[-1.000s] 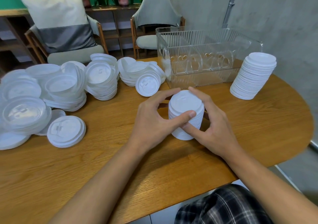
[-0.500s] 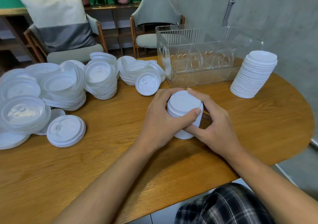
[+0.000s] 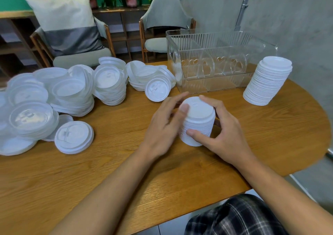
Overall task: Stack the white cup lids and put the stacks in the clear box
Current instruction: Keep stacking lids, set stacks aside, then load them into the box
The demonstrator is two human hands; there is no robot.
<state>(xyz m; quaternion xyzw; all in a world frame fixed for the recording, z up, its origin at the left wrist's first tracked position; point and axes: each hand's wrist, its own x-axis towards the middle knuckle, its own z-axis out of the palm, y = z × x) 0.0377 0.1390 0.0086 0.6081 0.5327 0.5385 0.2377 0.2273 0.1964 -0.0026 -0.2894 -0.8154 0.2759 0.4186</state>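
Two hands meet around a short stack of white lids (image 3: 198, 119) that stands on the wooden table (image 3: 108, 180), near the front wall of the clear box (image 3: 216, 85). Our right hand (image 3: 227, 137) grasps the stack, thumb across its near side and fingers wrapped behind. Our left hand (image 3: 162, 126) is blurred; we see its fingers loose and fairly straight, with only the thumb touching the top lid's rim. A taller stack (image 3: 267, 83) leans slightly just right of the box. Left of us a heap of loose lids (image 3: 72, 94) crowds the table, and a single lid (image 3: 157, 90) leans on edge by the box's front left corner. Two chairs (image 3: 165, 21) stand behind, the left one holding a cushion (image 3: 66, 23).
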